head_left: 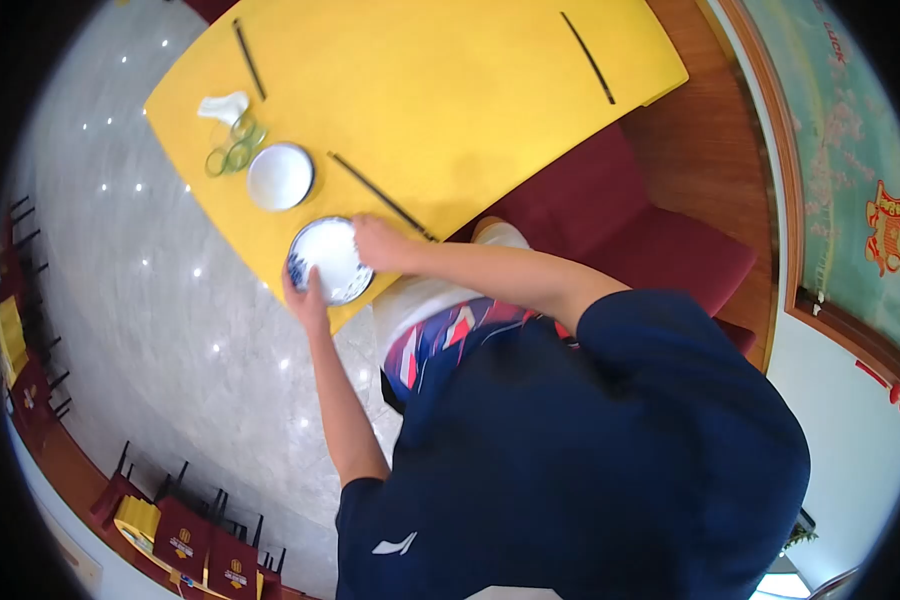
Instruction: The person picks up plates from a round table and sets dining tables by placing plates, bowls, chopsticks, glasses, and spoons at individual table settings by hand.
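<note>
A white plate with a blue patterned rim (328,262) is at the near left edge of the yellow table (450,90). My left hand (308,300) grips its lower left side, the thumb lying over the rim. On the opposite side, my right hand (378,243) is closed at the rim, its fingertips partly hidden. Just beyond the plate stands white dishware (280,177) with a dark rim. Greenish glasses (238,150) are beside it, and white spoon-like pieces (224,106) lie farther back. A black chopstick-like strip (380,195) lies right of the dishes.
Two more black strips (250,60) (588,58) lie on the far part of the table. Dark red chairs (610,215) stand against its right side. A grey floor (170,260) stretches along the left, with other tables and chairs (195,535) at the lower left.
</note>
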Motion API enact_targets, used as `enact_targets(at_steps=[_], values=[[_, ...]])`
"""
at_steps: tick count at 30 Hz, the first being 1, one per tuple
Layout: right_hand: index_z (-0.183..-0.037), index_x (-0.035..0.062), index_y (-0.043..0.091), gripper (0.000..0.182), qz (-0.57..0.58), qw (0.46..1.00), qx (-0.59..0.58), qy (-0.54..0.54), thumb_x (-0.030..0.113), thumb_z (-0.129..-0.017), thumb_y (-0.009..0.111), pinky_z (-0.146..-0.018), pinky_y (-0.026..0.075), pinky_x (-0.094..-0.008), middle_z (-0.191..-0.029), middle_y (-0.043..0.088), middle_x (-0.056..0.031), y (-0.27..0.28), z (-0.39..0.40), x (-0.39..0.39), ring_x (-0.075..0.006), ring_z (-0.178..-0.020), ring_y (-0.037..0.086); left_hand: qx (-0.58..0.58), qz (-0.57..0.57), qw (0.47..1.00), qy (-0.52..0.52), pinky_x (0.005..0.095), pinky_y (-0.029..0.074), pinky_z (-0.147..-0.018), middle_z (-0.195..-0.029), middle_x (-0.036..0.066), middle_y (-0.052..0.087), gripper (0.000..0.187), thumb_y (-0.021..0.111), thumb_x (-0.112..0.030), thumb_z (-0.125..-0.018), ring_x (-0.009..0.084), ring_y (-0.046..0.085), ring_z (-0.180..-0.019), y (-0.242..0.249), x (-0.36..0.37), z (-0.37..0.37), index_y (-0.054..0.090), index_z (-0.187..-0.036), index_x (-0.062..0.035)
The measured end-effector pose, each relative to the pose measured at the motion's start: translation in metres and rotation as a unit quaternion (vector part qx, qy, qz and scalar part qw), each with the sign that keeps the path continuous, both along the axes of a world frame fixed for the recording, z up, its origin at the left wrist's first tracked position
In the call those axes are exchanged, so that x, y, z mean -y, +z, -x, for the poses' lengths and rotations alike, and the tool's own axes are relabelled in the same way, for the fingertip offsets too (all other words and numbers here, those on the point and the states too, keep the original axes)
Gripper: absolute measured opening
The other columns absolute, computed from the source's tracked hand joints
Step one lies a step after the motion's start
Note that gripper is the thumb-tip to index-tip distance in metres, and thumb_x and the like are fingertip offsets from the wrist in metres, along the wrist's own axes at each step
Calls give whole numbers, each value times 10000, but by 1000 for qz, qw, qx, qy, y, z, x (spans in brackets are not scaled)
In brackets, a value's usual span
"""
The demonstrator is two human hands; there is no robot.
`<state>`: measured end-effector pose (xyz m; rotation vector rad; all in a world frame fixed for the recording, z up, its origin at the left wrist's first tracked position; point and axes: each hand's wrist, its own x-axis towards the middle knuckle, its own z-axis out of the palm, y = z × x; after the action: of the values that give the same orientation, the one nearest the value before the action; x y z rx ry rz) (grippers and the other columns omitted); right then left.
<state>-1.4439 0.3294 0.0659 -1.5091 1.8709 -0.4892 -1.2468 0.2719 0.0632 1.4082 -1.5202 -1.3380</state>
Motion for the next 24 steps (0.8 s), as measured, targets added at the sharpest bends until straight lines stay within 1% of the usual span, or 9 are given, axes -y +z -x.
enact_targets(at_steps=[1, 3, 6, 9, 17, 19, 21, 23, 24], values=[[-1030, -93, 538, 281, -32, 996, 58, -51, 68, -804, 584, -738, 525, -489, -914, 648, -275, -1, 3, 0, -415, -880, 653, 9, -21, 1000, 2, 323, 428, -994, -1247, 132, 566, 512, 692, -41, -865, 198, 539, -1116, 6, -1, 4, 487, -1325, 50], [-991, -67, 583, 260, -74, 997, 16, 6, 82, -783, 626, -661, 555, -437, -846, 687, -218, 32, 18, 8, -371, -817, 691, 26, -42, 999, -4, 321, 430, -996, -1302, 158, 549, 542, 669, -31, -878, 209, 541, -1145, 11, 1, 7, 456, -1371, 46], [-1050, -30, 649, 321, -113, 992, 9, 53, 129, -774, 689, -701, 573, -373, -949, 714, -192, 27, 23, 19, -293, -888, 711, 70, -31, 997, -27, 309, 435, -987, -1295, 142, 560, 471, 597, -56, -938, 194, 548, -1137, 24, -4, 16, 452, -1372, 56], [-892, 8, 715, 175, -108, 987, -33, 117, 117, -759, 683, -662, 571, -396, -899, 721, -183, 33, 24, 27, -295, -827, 716, 104, -50, 993, -15, 307, 427, -996, -1304, 145, 559, 417, 498, -68, -990, 200, 549, -1143, 16, 4, 14, 441, -1384, 57], [-830, 0, 723, 138, -34, 999, 36, 23, 76, -749, 641, -651, 564, -427, -821, 712, -186, 70, 35, 18, -337, -785, 706, 92, -22, 995, 35, 337, 439, -985, -1299, 190, 560, 366, 437, -59, -1005, 247, 567, -1137, 15, 3, 4, 460, -1335, 97], [-818, -10, 710, 132, 3, 998, 45, 33, 69, -747, 632, -644, 559, -441, -806, 705, -197, 90, 44, 9, -357, -779, 700, 73, -3, 996, 47, 345, 444, -986, -1291, 197, 562, 354, 441, -67, -1009, 245, 566, -1145, 52, -5, 23, 468, -1319, 101], [-811, -24, 677, 165, -19, 992, 111, 57, 119, -810, 594, -665, 541, -473, -799, 684, -233, 106, 57, -3, -393, -760, 680, 56, 26, 996, 61, 338, 467, -939, -1258, 156, 574, 350, 440, -69, -1014, 219, 578, -1090, 83, -11, 37, 476, -1332, 72], [-833, -19, 659, 245, 40, 982, 168, 76, 193, -878, 544, -703, 528, -489, -805, 675, -246, 106, 82, -24, -402, -746, 669, 52, 38, 996, 59, 335, 478, -932, -1270, 194, 578, 351, 464, -65, -1004, 208, 582, -1105, 98, -16, 49, 488, -1323, 81], [-853, -21, 652, 284, 10, 980, 194, 35, 226, -904, 520, -710, 523, -487, -796, 669, -247, 106, 97, -36, -400, -732, 664, 57, 34, 997, 23, 314, 498, -878, -1174, 180, 622, 337, 495, -82, -998, 188, 609, -1021, 105, -21, 60, 519, -1291, 82]])
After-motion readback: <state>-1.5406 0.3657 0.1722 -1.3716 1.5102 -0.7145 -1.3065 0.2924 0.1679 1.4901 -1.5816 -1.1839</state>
